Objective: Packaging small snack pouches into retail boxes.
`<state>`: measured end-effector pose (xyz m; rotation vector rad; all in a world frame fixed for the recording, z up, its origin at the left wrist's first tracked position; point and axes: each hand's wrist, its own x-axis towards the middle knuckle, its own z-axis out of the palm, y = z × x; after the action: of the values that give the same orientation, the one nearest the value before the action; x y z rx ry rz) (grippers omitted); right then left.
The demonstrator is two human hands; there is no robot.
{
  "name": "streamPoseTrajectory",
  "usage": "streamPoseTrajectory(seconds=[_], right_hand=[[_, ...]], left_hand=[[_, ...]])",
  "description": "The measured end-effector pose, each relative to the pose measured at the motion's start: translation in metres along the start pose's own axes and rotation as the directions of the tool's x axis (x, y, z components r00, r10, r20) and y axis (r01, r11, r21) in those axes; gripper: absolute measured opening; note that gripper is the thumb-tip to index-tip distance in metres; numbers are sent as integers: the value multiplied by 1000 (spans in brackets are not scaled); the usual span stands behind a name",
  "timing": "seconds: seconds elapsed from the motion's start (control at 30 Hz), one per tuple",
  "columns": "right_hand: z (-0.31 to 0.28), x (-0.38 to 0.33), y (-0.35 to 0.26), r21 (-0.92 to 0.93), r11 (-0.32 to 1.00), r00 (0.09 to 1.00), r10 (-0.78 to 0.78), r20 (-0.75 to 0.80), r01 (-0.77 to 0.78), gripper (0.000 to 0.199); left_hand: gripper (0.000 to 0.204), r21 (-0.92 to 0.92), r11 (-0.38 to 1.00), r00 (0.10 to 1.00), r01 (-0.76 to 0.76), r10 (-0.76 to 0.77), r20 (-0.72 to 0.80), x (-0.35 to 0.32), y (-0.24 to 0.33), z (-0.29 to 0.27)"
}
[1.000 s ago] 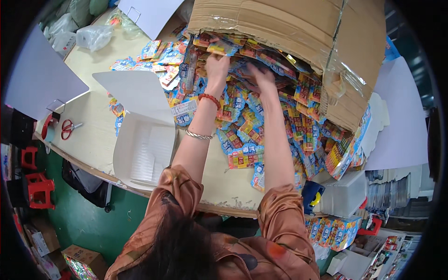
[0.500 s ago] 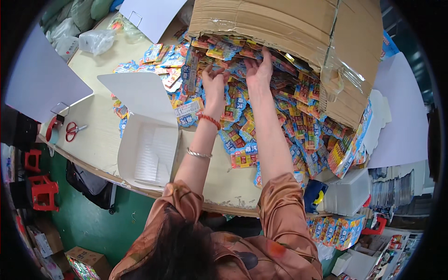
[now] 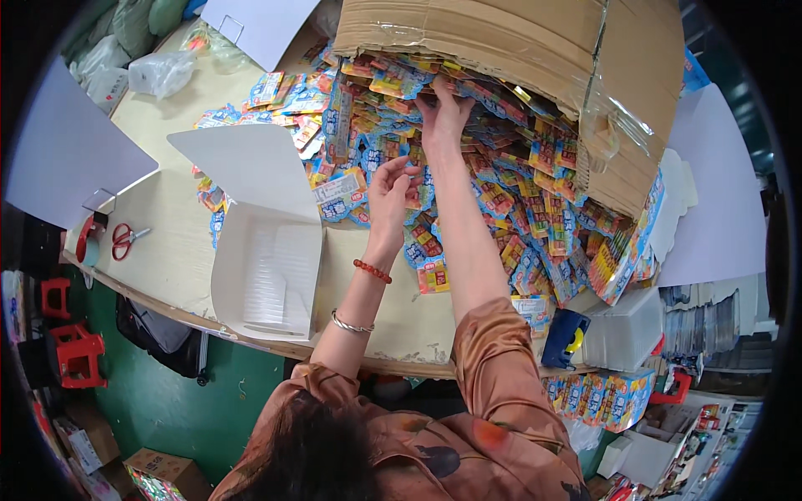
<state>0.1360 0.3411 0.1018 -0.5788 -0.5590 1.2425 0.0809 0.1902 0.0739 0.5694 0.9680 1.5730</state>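
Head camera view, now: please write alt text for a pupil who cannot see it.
A person's right hand reaches among a heap of colourful packets at the mouth of a large cardboard box; the left hand, fingers loosely curled, is nearer the body. On the table to the left are an open white box and red-handled scissors.

Carton (image 3: 501,33) was matt corrugated cardboard, ragged at the edge; its clear tape (image 3: 631,125) shone. Packets (image 3: 433,274) looked glossy. White box (image 3: 230,271): seemed smooth, matt card. Sleeves (image 3: 493,342) had a satiny cloth sheen; bangle (image 3: 351,325) gleamed, metallic. Bag (image 3: 163,75) looked crinkled plastic.
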Motion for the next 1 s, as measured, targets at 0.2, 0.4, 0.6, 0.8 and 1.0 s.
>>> streamPoseTrajectory(seconds=[0.2,0.4,0.6,0.8,1.0], right_hand=[[3,22,-11,-150,988,987,7,-157,-31,63],[16,37,-20,-296,942,964,82,-253,-158,88],[12,37,-24,-273,939,966,155,-206,-209,64],[8,36,-11,-46,992,979,106,-175,-115,66],[0,31,-23,-65,989,905,93,-415,-131,50]], left_hand=[[28,-9,1000,1000,-4,4,18,-8,2,-10],[27,-6,1000,998,-3,4,64,-13,-4,-16],[25,24,1000,998,18,-19,53,-16,-12,-20],[25,57,998,998,5,-8,61,-23,-6,-17],[25,43,998,998,-48,47,29,-15,11,-16]])
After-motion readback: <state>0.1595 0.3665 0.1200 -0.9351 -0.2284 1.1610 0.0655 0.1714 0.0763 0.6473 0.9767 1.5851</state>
